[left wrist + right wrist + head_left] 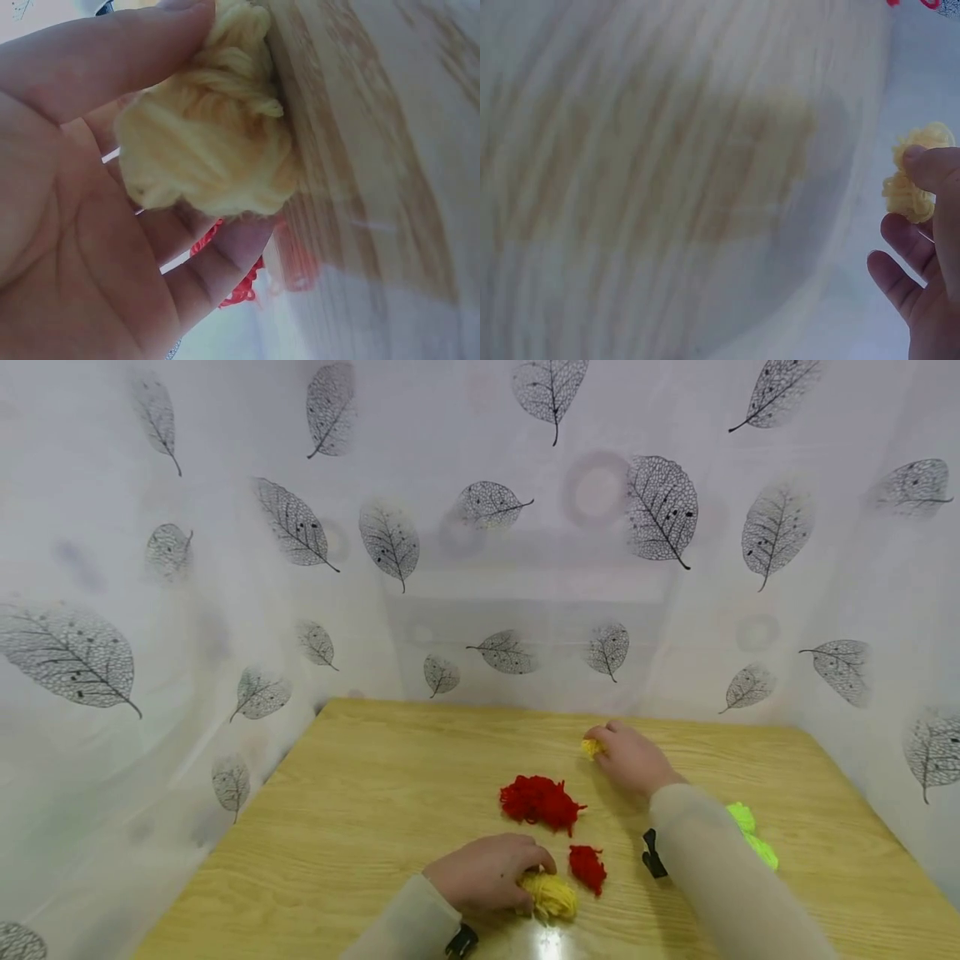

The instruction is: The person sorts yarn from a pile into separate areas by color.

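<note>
Near the far edge of the counter (390,777), the right hand's grip (633,762) pinches a yellow tuft (591,747), beyond the yellow bundle (553,897) clasped in the left hand's grip (483,872).

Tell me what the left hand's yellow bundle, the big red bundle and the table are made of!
The yellow bundle looks like soft, matte yarn, maybe wool or acrylic: fuzzy twisted strands show up close. The big red bundle is probably matte yarn too, since loose ends poke out. The table seems wood or wood-look print, slightly shiny, with streaky grain and a glare patch.
</note>
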A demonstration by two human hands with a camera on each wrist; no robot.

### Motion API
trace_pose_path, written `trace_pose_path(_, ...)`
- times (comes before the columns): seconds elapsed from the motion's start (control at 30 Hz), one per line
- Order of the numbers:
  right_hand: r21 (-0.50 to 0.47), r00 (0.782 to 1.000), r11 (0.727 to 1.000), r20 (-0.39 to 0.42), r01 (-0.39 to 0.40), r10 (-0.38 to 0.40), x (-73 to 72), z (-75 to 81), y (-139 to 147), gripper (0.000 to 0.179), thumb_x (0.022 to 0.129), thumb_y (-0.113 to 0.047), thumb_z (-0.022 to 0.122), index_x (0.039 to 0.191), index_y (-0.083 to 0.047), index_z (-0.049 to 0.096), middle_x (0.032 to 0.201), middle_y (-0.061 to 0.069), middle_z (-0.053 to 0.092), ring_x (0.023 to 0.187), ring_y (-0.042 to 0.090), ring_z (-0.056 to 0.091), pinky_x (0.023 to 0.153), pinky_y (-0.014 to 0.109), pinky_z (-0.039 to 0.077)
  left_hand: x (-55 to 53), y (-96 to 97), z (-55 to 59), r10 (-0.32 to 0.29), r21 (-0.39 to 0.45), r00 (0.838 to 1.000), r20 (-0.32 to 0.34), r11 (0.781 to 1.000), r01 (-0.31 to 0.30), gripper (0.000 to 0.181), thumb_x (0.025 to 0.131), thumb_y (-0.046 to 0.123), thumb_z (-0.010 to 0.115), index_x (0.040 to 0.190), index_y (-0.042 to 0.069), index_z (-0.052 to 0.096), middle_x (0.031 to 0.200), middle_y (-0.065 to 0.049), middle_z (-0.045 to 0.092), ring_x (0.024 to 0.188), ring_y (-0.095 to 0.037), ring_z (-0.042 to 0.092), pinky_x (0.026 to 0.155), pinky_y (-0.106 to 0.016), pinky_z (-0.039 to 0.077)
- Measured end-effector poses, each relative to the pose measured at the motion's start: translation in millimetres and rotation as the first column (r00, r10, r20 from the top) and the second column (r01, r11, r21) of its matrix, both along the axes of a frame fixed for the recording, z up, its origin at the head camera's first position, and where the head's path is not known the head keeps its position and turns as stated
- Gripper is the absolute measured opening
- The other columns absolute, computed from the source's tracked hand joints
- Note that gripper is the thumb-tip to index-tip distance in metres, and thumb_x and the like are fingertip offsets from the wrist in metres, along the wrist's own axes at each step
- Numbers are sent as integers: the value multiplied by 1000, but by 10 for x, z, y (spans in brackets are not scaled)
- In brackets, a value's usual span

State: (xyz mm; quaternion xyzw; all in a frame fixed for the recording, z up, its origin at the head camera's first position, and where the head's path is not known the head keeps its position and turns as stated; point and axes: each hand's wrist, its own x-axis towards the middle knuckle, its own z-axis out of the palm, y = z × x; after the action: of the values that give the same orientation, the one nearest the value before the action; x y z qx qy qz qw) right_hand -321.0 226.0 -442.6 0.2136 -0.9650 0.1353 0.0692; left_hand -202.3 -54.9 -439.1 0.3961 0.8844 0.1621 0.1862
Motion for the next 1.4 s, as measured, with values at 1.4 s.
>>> trace_pose_path(1.4, -16, 981, 993, 159, 114, -110, 197, -87, 286, 73, 94, -48, 68, 150, -7, 46, 147, 29, 44, 131, 54, 42, 100, 71, 37, -787, 209, 314, 136, 67, 880, -455, 991, -118, 49, 96, 25, 73, 142, 18, 55, 125, 2, 62, 108, -13, 60, 95, -31, 50)
